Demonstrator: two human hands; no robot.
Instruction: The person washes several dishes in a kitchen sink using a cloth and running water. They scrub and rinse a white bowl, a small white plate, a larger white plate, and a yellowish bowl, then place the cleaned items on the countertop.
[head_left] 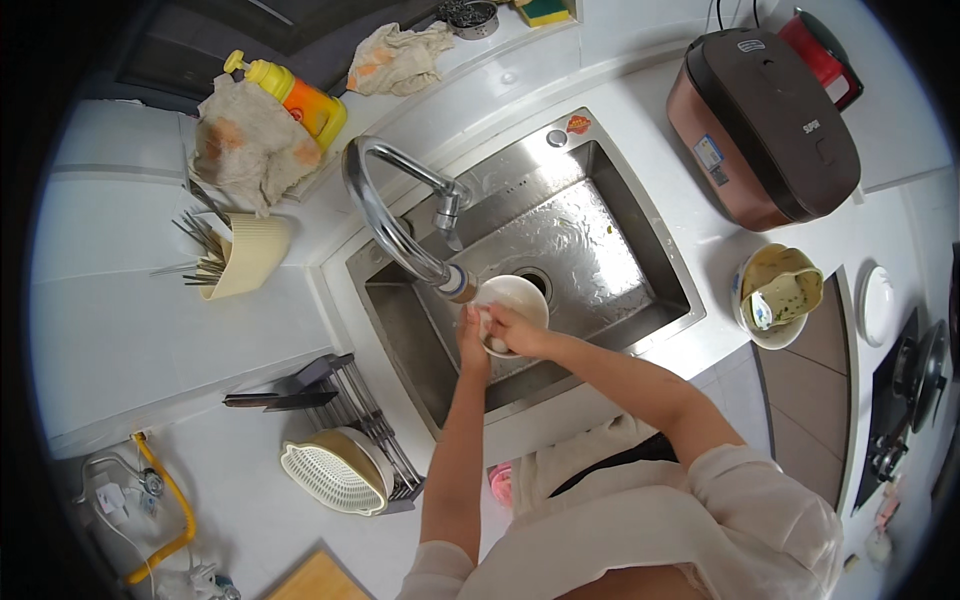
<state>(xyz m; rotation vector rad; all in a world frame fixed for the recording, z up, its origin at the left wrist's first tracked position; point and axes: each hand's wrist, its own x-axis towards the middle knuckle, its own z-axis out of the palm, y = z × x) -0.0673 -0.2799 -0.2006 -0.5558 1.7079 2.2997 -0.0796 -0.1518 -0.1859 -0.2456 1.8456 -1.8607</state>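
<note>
A white bowl (521, 292) is held over the steel sink (600, 290), under the end of the curved chrome tap (370, 200). My left hand (473, 338) is closed on the bowl's near left rim. My right hand (517, 331) reaches over the near rim with its fingers bent inside the bowl. Something small and whitish shows by those fingers, too unclear to name. Wet streaks and a few bits of food lie on the sink floor, and the drain (537, 280) is partly hidden behind the bowl.
Right of the sink stand a brown rice cooker (765, 130) and stacked dirty bowls (785, 290). Left are a cutlery holder (250, 255), a dish rack (365, 405) with a knife, and a strainer basket (330, 478). Cloths (245, 140) and a yellow-orange bottle (300, 100) lie behind.
</note>
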